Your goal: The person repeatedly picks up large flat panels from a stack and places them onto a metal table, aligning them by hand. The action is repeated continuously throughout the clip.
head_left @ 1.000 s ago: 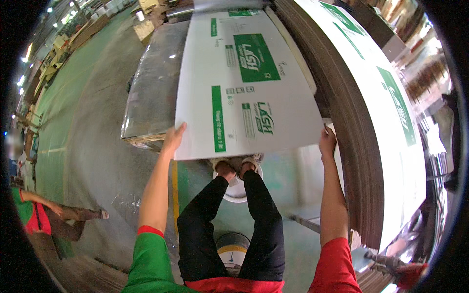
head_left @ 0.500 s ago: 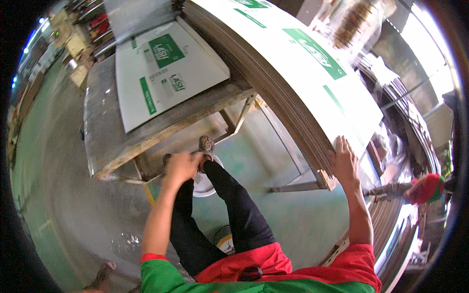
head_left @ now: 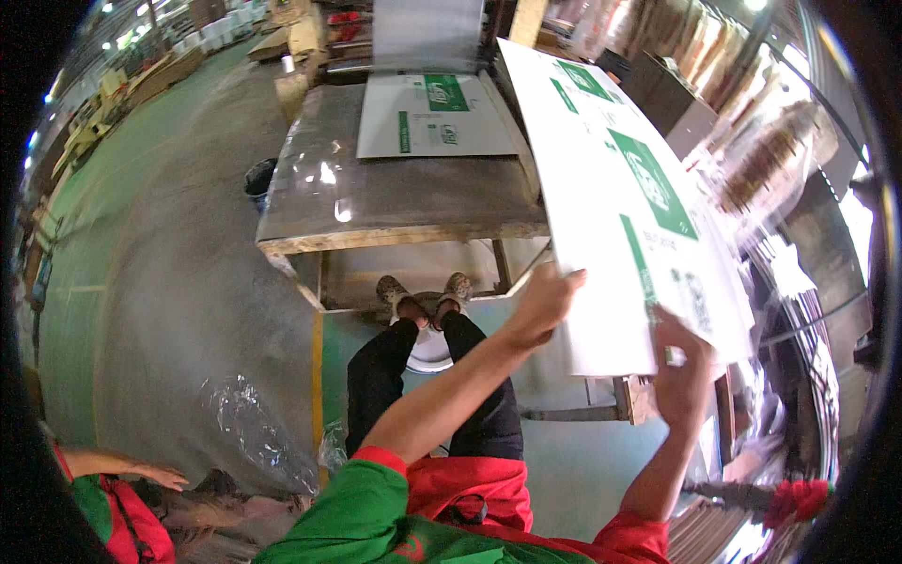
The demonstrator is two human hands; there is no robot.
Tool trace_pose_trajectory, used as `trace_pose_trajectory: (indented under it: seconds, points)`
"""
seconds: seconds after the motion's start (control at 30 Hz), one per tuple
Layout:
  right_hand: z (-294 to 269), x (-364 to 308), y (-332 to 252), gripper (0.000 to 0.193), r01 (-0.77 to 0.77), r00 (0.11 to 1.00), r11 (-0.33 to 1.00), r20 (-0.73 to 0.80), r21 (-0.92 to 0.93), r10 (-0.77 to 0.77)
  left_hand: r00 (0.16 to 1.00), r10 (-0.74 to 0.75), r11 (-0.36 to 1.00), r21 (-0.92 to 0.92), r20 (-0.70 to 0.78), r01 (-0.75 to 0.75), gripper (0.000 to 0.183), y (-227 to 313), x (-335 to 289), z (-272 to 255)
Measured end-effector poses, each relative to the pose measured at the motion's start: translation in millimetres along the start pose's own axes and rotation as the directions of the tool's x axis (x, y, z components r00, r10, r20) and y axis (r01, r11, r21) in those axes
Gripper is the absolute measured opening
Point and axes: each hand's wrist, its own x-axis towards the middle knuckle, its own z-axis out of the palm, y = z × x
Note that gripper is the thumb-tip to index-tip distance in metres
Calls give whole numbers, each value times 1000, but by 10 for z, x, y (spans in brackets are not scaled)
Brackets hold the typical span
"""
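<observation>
A white cardboard sheet (head_left: 597, 202) with green print slants across the right side, over the stack. My left hand (head_left: 548, 303) is closed on its left edge near the front corner, thumb on top. My right hand (head_left: 684, 362) is at its near edge, fingers bent over the printed face and closed on it. A second white and green cardboard sheet (head_left: 376, 117) lies flat at the back of the metal-topped table (head_left: 404, 202), apart from both hands. The sheet at my hands hides most of the stack beneath it.
My feet rest near a white round bucket (head_left: 430, 355) under the table. Clear plastic film (head_left: 249, 423) lies on the floor at left. A co-worker's arm (head_left: 122, 464) reaches in at lower left; another person (head_left: 794, 503) is at lower right. A dark bin (head_left: 260, 179) stands beyond the table's left side.
My left hand has come from over my legs to the sheet's left edge. My right hand has closed on the near edge. The view has turned to the right, and the top sheet's angle differs.
</observation>
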Motion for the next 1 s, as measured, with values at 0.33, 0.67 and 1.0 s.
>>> trace_pose_trajectory:
  seconds: [0.33, 0.67, 1.0]
  points:
    - [338, -1000, 2011, 45, -626, 737, 682, 1, 378, 676, 905, -31, 895, 391, -423, 214, 34, 414, -2358, -1823]
    - [988, -856, 857, 48, -472, 878, 679, 372, 562, 302, 839, -153, 974, 65, -523, 218, 33, 519, -3289, -2941]
    - [1496, -2038, 1897, 46, -638, 768, 505, 427, 581, 478, 574, -476, 770, 1, -666, 639, 47, -820, -4249, -2204]
